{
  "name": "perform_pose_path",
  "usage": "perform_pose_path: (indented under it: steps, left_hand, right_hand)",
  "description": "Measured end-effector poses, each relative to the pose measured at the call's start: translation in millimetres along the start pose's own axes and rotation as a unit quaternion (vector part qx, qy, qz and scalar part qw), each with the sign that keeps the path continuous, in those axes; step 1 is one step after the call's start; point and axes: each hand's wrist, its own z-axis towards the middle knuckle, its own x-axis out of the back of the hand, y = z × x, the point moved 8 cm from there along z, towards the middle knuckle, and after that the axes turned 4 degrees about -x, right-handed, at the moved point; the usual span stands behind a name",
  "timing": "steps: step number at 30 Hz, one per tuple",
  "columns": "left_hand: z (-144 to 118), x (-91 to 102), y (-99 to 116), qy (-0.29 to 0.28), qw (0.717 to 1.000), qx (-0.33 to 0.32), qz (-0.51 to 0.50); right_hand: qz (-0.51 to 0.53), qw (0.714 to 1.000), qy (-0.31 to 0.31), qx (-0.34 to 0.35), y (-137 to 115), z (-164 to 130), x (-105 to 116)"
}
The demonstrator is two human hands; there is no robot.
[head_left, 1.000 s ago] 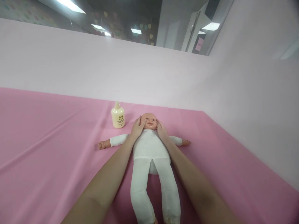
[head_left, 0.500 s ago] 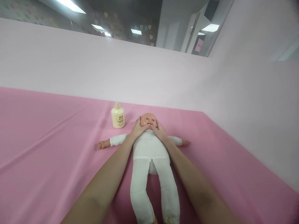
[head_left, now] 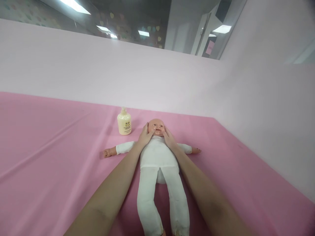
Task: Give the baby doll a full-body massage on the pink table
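Note:
A baby doll point(head_left: 159, 154) with a white cloth body lies on its back, arms spread and head away from me. My left hand point(head_left: 145, 135) cups the left side of its head, thumb on the cheek beside the mouth. On the opposite side my right hand point(head_left: 169, 137) cups the head the same way, with its thumb against the other cheek. The fingers of both hands are partly hidden around the sides of the head. A pale yellow pump bottle point(head_left: 124, 123) stands upright to the left of the doll's head, apart from my left hand.
A pink sheet point(head_left: 61, 147) with some creases covers the surface under the doll. Behind it rises a pale wall point(head_left: 110, 72) with a mirror or window point(head_left: 137, 19) above. Another pale wall point(head_left: 275, 108) bounds the right side.
Both thumbs have slid outward and up from the doll's chin and mouth onto its cheeks. The doll's body and the bottle have stayed in place.

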Motion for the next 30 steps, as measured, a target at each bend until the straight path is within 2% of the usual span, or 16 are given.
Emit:
perform_pose_path:
  steps: [4, 8, 16, 23, 28, 30]
  left_hand:
    - [3, 1.5, -6, 0.012, 1.000, 0.001, -0.017]
    - [8, 5.8, -12, 0.044, 0.998, -0.011, -0.031]
    - [8, 20.5, -9, 0.119, 0.991, -0.049, 0.027]
    - [4, 17.6, -3, 0.084, 0.996, -0.020, -0.022]
    - [3, 9.6, 2, 0.027, 0.999, 0.001, -0.035]
    - [2, 7.7, 3, 0.022, 0.999, -0.001, -0.039]
  right_hand:
    - [0.013, 1.000, 0.023, 0.008, 4, 0, 2]
    - [0.013, 0.998, 0.056, -0.016, 16, 4, 6]
    - [0.000, 0.999, 0.046, 0.001, 14, 8, 9]
    - [-0.004, 0.999, 0.034, -0.027, 17, 8, 9]
    - [0.003, 0.999, 0.029, -0.032, 14, 4, 8]
    - [0.002, 0.999, 0.031, -0.040, 12, 3, 8]
